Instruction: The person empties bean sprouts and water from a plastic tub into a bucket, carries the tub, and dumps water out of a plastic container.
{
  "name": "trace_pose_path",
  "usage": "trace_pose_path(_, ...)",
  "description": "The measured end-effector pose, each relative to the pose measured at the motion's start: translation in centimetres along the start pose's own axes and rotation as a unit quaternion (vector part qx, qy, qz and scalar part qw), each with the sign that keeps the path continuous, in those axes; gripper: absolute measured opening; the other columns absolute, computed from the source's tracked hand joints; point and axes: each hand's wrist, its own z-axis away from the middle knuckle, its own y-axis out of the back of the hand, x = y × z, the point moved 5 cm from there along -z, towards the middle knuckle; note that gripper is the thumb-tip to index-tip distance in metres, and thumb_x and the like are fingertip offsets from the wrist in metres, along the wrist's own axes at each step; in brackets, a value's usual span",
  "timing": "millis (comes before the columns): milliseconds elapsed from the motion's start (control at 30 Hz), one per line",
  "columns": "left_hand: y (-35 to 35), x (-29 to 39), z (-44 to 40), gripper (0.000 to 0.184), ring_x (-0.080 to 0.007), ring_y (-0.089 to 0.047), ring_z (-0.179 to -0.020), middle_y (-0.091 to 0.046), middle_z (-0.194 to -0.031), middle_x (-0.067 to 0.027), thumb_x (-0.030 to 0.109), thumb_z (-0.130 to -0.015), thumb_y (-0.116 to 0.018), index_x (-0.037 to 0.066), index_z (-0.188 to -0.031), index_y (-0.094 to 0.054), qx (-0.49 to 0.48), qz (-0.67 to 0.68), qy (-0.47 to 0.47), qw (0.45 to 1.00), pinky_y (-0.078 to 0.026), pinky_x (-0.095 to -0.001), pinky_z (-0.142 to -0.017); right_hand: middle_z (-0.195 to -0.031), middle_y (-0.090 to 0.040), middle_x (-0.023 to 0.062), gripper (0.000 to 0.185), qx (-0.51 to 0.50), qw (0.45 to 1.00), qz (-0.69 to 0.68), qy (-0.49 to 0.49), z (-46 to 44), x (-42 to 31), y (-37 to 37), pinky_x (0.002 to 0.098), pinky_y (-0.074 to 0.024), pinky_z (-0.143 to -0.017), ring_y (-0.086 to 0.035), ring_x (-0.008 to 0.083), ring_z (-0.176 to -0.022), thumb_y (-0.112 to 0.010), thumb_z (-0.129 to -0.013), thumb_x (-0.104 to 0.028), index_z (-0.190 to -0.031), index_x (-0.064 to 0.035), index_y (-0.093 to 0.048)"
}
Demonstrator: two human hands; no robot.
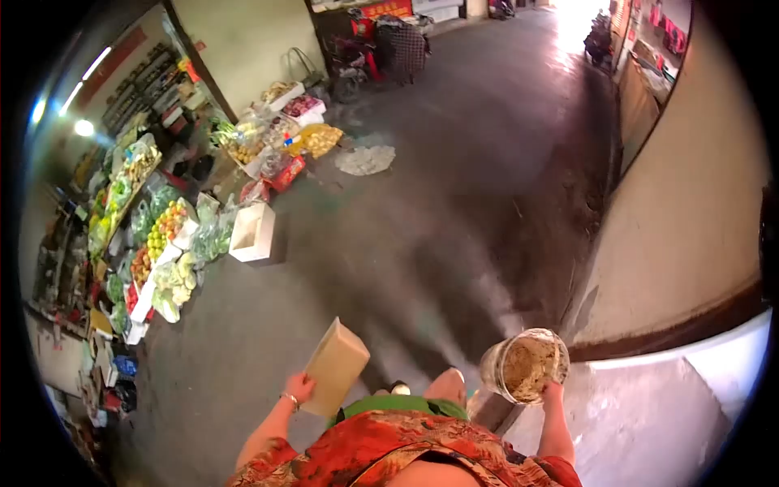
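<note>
The person's right hand [553, 393] is closing on the near right part of the bucket [492, 369]'s rim, so the bucket is lying ahead of the grip and off to its left. Its long axis is running from the open mouth, which is facing up toward the head and slightly right, to the base on the left. The right hand is clearly the nearer one; whether it is pinching the rim itself or a handle there, I cannot tell. The left hand [300, 388] is clamping the left edge of a tan box [339, 367], whose long side is pointing forward and leaning a little right. The two things are hanging well apart, with the green shorts [398, 404] showing between and below them.

The bucket is looking pale and stained outside, while a patchy brown coating is covering its inside. It is sitting in view just beside the pale ledge [629, 406]; I cannot tell if they are touching. The tan box is showing a plain, broad face, its depth being hard to judge. Farther off to the left, a white foam box [252, 233] is resting on the dark floor [389, 260] near the heaped produce [169, 219]
</note>
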Motion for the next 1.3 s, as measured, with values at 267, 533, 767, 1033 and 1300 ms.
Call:
trace_pose_path(267,-4.7,2.5,6.5,0.036,-0.0326,-0.059,-0.069,-0.061,-0.074,-0.0188,0.037,-0.072,-0.060,0.001,-0.076,-0.060,0.015,-0.074,0.101,0.992,-0.045,-0.0401,-0.063,-0.054,-0.048,0.0072,0.007,0.025,0.991,0.133,0.017,-12.7,-5.7,-0.8,0.0324,-0.0363,-0.040,-0.047,0.0192,-0.045,-0.049,-0.068,-0.002,-0.074,-0.0017,-0.054)
trace_pose_path(533,-11.1,-3.1,13.0,0.041,-0.0350,-0.059,-0.081,-0.062,-0.085,-0.0198,0.041,-0.074,-0.059,0.003,-0.087,-0.064,-0.010,-0.078,0.220,0.972,-0.045,-0.0409,-0.072,-0.060,-0.053,0.0043,0.016,-0.163,0.972,0.166,-0.015,-12.0,-12.1,-9.6,0.0249,-0.0367,-0.037,-0.053,0.0140,-0.047,-0.050,-0.075,-0.005,-0.090,-0.0065,-0.054)
trace_pose_path(767,-13.4,-3.1,17.8,0.046,-0.0364,-0.059,-0.081,-0.062,-0.084,-0.0215,0.046,-0.072,-0.058,0.002,-0.086,-0.065,-0.014,-0.073,0.256,0.964,-0.046,-0.0426,-0.072,-0.068,-0.056,0.0057,0.019,-0.292,0.922,0.245,-0.072,-7.9,-9.0,-15.0,0.0277,-0.0425,-0.043,-0.055,0.0158,-0.054,-0.052,-0.077,-0.009,-0.096,-0.0035,-0.055)
trace_pose_path(1033,-18.7,-10.4,21.8,0.048,-0.0340,-0.061,-0.072,-0.062,-0.075,-0.0207,0.049,-0.072,-0.058,0.002,-0.079,-0.064,-0.010,0.001,0.251,0.968,-0.046,-0.0408,-0.063,-0.070,-0.055,0.0023,0.016,-0.377,0.878,0.215,-0.200,-3.3,-0.6,-15.6,0.0288,-0.0439,-0.045,-0.055,0.0149,-0.056,-0.055,-0.079,-0.014,-0.094,-0.0075,-0.055)
trace_pose_path(1300,-22.1,-20.9,27.8,0.045,-0.0197,-0.056,-0.050,-0.056,-0.053,-0.0113,0.043,-0.066,-0.065,-0.002,-0.062,-0.059,0.041,0.199,0.298,0.933,-0.043,-0.0354,-0.049,-0.105,-0.056,0.0065,0.045,-0.401,0.761,0.501,-0.095,13.4,0.3,-20.0,0.0440,-0.0471,-0.073,-0.054,0.0194,-0.095,-0.061,-0.079,-0.032,-0.120,-0.0177,-0.047)
